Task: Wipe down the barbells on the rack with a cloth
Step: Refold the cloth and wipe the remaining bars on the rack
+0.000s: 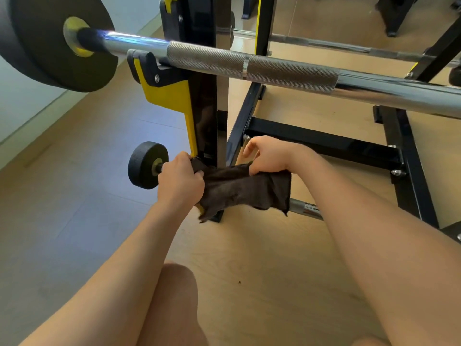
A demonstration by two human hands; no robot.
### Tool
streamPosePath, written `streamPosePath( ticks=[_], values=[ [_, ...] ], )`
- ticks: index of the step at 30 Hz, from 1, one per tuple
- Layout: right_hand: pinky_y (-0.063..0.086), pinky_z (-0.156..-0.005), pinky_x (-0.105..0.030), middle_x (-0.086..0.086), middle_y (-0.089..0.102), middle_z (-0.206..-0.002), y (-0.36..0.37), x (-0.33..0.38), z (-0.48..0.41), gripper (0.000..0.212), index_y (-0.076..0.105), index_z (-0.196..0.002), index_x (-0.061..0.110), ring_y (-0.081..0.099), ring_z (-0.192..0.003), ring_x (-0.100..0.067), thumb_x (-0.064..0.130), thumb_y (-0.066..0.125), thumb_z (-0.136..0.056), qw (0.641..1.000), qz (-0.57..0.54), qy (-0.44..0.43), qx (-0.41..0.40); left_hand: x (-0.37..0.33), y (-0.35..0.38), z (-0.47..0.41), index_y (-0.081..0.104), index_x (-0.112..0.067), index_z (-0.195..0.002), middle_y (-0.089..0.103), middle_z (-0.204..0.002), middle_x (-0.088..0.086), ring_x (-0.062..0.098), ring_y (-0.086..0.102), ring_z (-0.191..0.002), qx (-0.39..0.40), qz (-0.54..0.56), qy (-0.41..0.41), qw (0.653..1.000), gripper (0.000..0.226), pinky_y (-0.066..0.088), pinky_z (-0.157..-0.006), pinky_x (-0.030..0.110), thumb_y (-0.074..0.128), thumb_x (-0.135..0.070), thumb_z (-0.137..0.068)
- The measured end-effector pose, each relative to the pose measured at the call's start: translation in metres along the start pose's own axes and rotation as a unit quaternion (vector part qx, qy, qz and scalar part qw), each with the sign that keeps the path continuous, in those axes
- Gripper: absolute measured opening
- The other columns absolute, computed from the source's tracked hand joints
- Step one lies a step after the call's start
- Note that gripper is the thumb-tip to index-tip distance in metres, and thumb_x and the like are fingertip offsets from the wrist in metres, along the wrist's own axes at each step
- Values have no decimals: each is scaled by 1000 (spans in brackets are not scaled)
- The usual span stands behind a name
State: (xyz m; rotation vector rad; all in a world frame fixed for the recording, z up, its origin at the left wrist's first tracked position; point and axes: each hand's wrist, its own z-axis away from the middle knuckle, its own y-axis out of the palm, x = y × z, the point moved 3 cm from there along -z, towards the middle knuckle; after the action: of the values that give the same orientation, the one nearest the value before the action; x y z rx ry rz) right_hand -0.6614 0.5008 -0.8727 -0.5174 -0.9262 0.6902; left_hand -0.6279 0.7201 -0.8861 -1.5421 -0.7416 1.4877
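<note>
— Where is the cloth?
— I have the cloth draped over the lower barbell, low on the rack, just beside the small plate. My left hand is curled tight round its left end. My right hand pinches the top edge, forefinger lifted free.
— And how would you wipe?
— I'd wrap it right round the bar, squeeze with both hands, then slide towards the bare chrome, twisting as I go. The upper barbell comes after.
</note>
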Motion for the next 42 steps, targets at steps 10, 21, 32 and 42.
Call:
streamPosePath(
  ticks=[10,21,32,42],
  values=[
    [46,-100,-41,-17,55,-146,64,35,-29,66,54,-147,10,57,-126,-35,58,36,-106,993,108,49,1,7,8,13,67,-2,-97,76,-65,8,20,77,-59,262,-75,-106,956,17,67,-71,41,59,-16,-101],
    [56,-70,-35,-1,65,-95,105,31,-37,33,59,-124,17,67,-83,-22,40,64,-101,973,212,-79,-46,5,-4,3,46,-22,-125,58,-114,5,25,61,-90,119,-193,79,971,73,49,-69,34,96,-24,-72],
    [25,-41,-27,-12,61,-69,137,41,-28,13,64,-99,6,59,-45,-26,17,57,-98,823,406,-237,-317,19,11,-10,47,-6,-126,54,-116,13,31,57,-109,57,-174,10,983,55,58,-92,42,80,-2,-82],
    [42,-63,-36,-11,62,-107,130,58,-26,37,43,-138,8,59,-83,-27,19,55,-105,909,349,-113,-197,13,12,-1,46,-9,-124,54,-119,14,32,53,-113,37,-228,28,973,52,50,-90,43,80,-9,-85]
  ],
)
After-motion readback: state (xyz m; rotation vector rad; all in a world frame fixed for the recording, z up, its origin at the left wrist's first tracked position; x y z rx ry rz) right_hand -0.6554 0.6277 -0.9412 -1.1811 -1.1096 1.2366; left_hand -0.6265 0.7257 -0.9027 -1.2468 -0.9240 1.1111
